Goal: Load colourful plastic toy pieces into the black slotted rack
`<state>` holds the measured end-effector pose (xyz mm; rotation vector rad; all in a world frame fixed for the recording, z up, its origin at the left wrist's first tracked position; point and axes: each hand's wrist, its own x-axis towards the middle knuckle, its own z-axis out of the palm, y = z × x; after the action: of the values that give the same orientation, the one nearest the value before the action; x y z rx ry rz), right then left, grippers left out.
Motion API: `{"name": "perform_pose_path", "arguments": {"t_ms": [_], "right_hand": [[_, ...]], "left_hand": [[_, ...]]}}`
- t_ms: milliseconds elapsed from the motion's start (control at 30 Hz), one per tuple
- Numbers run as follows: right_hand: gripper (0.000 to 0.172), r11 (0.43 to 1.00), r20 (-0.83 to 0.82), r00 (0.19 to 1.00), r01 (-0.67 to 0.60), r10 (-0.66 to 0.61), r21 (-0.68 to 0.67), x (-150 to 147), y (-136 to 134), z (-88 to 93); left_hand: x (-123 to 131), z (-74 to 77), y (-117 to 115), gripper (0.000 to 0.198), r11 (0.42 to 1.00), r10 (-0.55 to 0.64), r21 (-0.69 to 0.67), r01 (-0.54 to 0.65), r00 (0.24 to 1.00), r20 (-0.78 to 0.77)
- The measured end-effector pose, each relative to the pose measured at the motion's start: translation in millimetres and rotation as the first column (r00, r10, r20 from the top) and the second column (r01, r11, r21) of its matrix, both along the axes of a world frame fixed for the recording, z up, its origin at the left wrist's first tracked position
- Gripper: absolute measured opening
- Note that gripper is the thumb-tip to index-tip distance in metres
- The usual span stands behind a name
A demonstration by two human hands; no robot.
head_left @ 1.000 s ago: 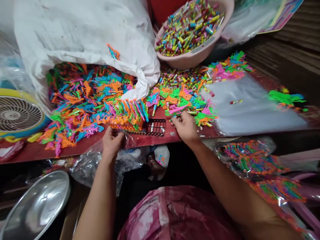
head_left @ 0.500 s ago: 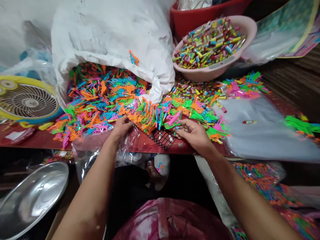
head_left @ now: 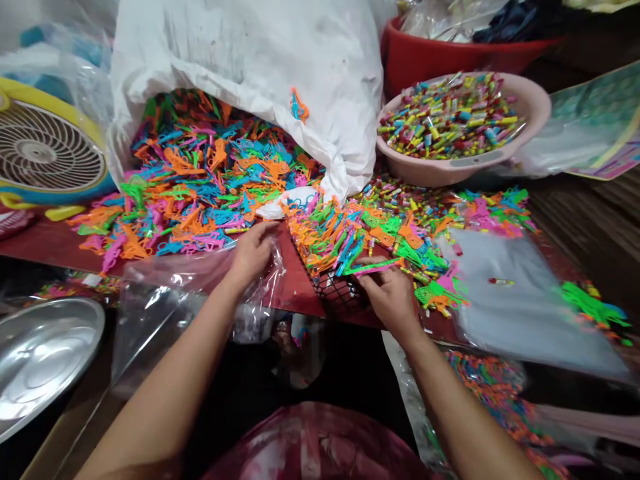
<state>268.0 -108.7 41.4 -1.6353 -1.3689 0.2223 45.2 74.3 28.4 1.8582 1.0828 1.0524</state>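
Observation:
My right hand (head_left: 390, 293) is closed on a few flat plastic toys (head_left: 373, 268), pink and green, at the right end of a black grid rack (head_left: 336, 288). In that rack a row of orange, pink, blue and green toys (head_left: 325, 233) stands packed on edge. My left hand (head_left: 254, 252) is curled just left of the rack, over a clear plastic bag (head_left: 165, 300); what its fingers grip, if anything, is hidden. Behind it a heap of the same bright toys (head_left: 200, 180) spills from a big white sack (head_left: 250, 53).
A pink basin (head_left: 460, 170) of small coloured tubes stands at the back right, before a red tub (head_left: 425, 63). Clear plastic sheets (head_left: 525, 307) lie on the right. At the left are a yellow fan (head_left: 50, 147) and, lower down, a metal bowl (head_left: 50, 360).
The view has shifted, so the table's things sit differently in it. The toys in my right hand have turned from a broad side to nearly edge-on, close to the row's end.

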Motion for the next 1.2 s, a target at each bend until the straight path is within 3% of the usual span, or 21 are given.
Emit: {"name": "perform_pose_path", "arguments": {"t_ms": [67, 167, 267, 367, 467, 567, 700, 867, 1033, 1200], "right_hand": [[0.015, 0.999, 0.079, 0.996, -0.036, 0.037, -0.006, 1.6, -0.6, 0.5], [0.013, 0.994, 0.165, 0.98, -0.108, 0.109, -0.017, 5.5, -0.3, 2.3], [0.013, 0.979, 0.212, 0.956, -0.193, 0.202, -0.061, 6.6, -1.8, 8.0], [0.016, 0.947, 0.242, 0.917, -0.295, 0.318, -0.125, 3.3, -6.5, 16.0], [0.019, 0.927, 0.246, 0.894, -0.353, 0.374, -0.124, -1.1, -10.5, 19.8], [0.014, 0.945, 0.196, 0.924, -0.318, 0.328, -0.082, -5.1, -9.4, 16.5], [0.01, 0.967, 0.176, 0.951, -0.254, 0.253, -0.016, -14.0, -4.8, 7.8], [0.017, 0.984, 0.302, 0.938, -0.176, 0.17, -0.008, -26.6, -5.2, 3.4], [0.021, 0.987, 0.389, 0.907, -0.156, 0.16, -0.044, -33.0, -4.8, 5.2], [0.028, 0.99, 0.55, 0.824, -0.129, 0.14, -0.058, -36.8, -2.3, 7.2]], "left_hand": [[-14.5, 3.9, -33.3, 0.036, 0.984, 0.159, 0.082, -0.159, 0.987, 0.004], [-20.0, 6.2, -97.2, 0.032, 0.951, 0.228, 0.206, -0.229, 0.973, 0.03], [-3.5, 1.6, -153.0, 0.025, 0.948, 0.071, 0.318, -0.024, 0.988, -0.139], [17.3, -5.9, -179.4, 0.038, 0.918, 0.054, 0.383, 0.102, 0.925, -0.375], [21.5, -13.8, -179.9, 0.039, 0.905, 0.068, 0.397, 0.152, 0.87, -0.489], [8.4, -21.6, -168.5, 0.033, 0.869, 0.055, 0.449, 0.206, 0.863, -0.502], [-16.3, -24.5, -148.6, 0.033, 0.812, -0.079, 0.477, 0.336, 0.873, -0.482], [-35.3, -16.1, -131.2, 0.031, 0.796, -0.235, 0.405, 0.45, 0.846, -0.479], [-39.8, -16.6, -124.3, 0.03, 0.789, -0.289, 0.386, 0.478, 0.844, -0.452], [-41.3, -19.1, -121.0, 0.028, 0.775, -0.317, 0.388, 0.499, 0.838, -0.444]]}}
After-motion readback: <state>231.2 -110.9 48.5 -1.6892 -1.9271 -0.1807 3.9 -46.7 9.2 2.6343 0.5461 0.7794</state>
